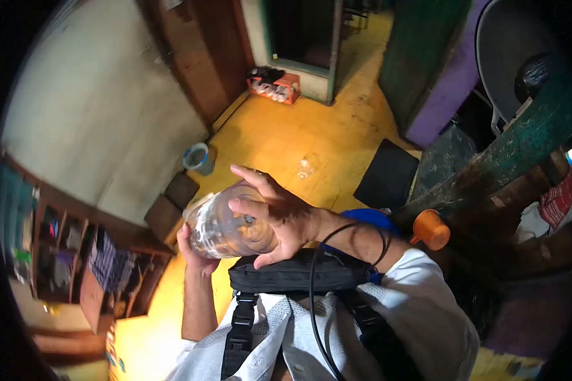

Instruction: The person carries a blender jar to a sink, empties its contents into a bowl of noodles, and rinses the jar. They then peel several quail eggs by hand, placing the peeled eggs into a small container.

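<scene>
A clear, round plastic jar (225,219) lies tilted on its side between my two hands, in front of my chest. My left hand (197,251) is wrapped around its left end from below. Against the other end, my right hand (276,219) has its fingers curved over the flat, round face and its thumb along the lower edge. White markings or a whitish layer show through the jar's wall. Just below the jar, a black bag (279,274) is strapped across my chest, with a black cable running over my right forearm.
On the yellow floor (260,136) stand a blue-rimmed bin (197,157), an orange crate (283,87) and a black mat (388,174). An orange mug (432,229) and a blue container (368,220) are to my right. Wooden shelves (82,267) stand left; a doorway opens ahead.
</scene>
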Tool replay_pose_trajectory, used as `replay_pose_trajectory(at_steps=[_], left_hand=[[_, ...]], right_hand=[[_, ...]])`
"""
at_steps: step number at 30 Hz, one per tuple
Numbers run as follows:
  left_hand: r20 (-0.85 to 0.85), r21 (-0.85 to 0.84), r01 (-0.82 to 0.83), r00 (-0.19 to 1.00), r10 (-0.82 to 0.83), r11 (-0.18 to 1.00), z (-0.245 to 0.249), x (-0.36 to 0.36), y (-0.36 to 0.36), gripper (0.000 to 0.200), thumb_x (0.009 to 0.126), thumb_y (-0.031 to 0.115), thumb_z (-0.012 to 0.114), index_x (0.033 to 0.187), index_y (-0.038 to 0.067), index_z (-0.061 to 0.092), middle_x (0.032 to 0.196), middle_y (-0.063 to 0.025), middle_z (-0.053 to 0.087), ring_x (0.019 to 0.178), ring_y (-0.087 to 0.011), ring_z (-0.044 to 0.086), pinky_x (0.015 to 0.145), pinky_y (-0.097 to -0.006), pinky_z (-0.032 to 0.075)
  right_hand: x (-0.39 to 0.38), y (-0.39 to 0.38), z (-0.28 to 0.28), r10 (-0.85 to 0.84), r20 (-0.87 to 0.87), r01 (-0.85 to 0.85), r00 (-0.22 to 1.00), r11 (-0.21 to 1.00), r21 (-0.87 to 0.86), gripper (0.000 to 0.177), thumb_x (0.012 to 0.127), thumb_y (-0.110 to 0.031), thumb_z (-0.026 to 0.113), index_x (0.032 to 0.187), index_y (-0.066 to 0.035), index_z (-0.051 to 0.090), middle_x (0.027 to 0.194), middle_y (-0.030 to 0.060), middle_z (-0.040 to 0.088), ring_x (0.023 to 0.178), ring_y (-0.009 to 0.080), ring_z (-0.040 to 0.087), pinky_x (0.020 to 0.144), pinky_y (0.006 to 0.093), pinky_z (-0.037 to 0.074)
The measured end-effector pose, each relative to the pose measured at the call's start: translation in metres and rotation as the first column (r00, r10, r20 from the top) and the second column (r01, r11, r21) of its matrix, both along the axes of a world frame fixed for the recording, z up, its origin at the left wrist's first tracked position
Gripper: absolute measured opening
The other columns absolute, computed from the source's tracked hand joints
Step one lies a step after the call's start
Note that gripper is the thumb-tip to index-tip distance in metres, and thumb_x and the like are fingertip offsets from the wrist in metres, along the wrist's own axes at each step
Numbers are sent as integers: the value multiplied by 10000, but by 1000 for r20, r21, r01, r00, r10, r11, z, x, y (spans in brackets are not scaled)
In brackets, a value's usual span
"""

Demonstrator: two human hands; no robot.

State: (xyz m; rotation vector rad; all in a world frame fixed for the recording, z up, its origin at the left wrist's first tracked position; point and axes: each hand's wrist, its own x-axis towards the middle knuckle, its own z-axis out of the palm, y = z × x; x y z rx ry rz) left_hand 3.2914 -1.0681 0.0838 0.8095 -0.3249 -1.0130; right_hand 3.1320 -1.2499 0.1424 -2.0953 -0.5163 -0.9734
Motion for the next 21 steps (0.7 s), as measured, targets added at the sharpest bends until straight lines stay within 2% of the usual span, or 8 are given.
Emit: replay_pose_trajectory(at_steps=[4, 7, 11, 15, 16, 17, 19, 21], left_hand=[[-120, 21, 6, 993, -4, 1000, 28, 29, -95, 771, 816, 674, 360, 1345, 112, 367, 1218, -169, 517, 840, -361, 646, 415, -393, 557], [-269, 73, 159, 954, -134, 985, 33, 52, -164, 784, 817, 686, 337, 1341, 103, 366, 1190, -174, 539, 817, -342, 654, 457, -392, 584], [-310, 15, 438, 857, -412, 899, 3, 75, -273, 845, 775, 737, 398, 1345, 115, 379, 1219, -156, 543, 900, -355, 640, 539, -455, 592], [-155, 136, 628, 777, -610, 766, -3, 76, -415, 836, 813, 760, 299, 1295, 90, 429, 1092, -151, 597, 777, -277, 655, 426, -320, 532], [-132, 115, 701, 713, -689, 704, -15, 80, -452, 826, 839, 746, 262, 1306, 84, 422, 1116, -138, 593, 837, -276, 654, 426, -306, 511], [-195, 65, 757, 649, -736, 651, -24, 75, -488, 826, 847, 744, 235, 1330, 97, 410, 1146, -136, 584, 917, -324, 639, 443, -295, 503], [-175, 49, 900, 436, -883, 434, -29, 72, -566, 839, 839, 753, 242, 1374, 119, 368, 1192, -142, 563, 1002, -390, 597, 503, -331, 533], [-47, 234, 894, 404, -914, 383, -15, 52, -629, 804, 879, 699, 242, 1431, 115, 260, 1340, -177, 397, 1106, -392, 530, 687, -395, 553]], right_hand=[[38, -98, 8, -129, -47, 130, 991, 991, 32, 773, 543, -498, 850, 1088, -76, 500, 1421, 330, 173, 1290, 494, 294, 1024, 487, 335], [62, -162, -12, 28, -278, 48, 960, 964, 261, 624, 563, -409, 871, 979, -86, 535, 1200, 194, 477, 1111, 375, 482, 933, 458, 379], [47, -245, -15, -234, -183, 257, 955, 959, 118, 574, 526, -330, 902, 869, -88, 510, 975, 110, 539, 1004, 305, 516, 876, 382, 400], [11, -333, -30, -483, -281, 542, 829, 819, 190, 505, 530, -252, 892, 833, -74, 530, 862, 105, 563, 883, 271, 557, 786, 341, 439], [-3, -355, -36, -607, -291, 661, 739, 737, 143, 518, 542, -238, 894, 869, -65, 532, 888, 86, 558, 879, 220, 557, 777, 316, 443], [-15, -371, -41, -477, -310, 567, 822, 640, 519, 534, 572, -269, 884, 908, -53, 530, 918, 66, 547, 885, 183, 547, 780, 311, 446], [-36, -406, -59, -612, -338, 607, 715, 302, 735, 523, 575, -258, 874, 908, -43, 533, 928, 36, 536, 890, 132, 512, 769, 282, 425], [-85, -431, -64, -885, -400, 931, 239, 92, 352, 497, 616, -261, 853, 917, -32, 529, 966, 55, 535, 912, 158, 521, 791, 302, 435]])
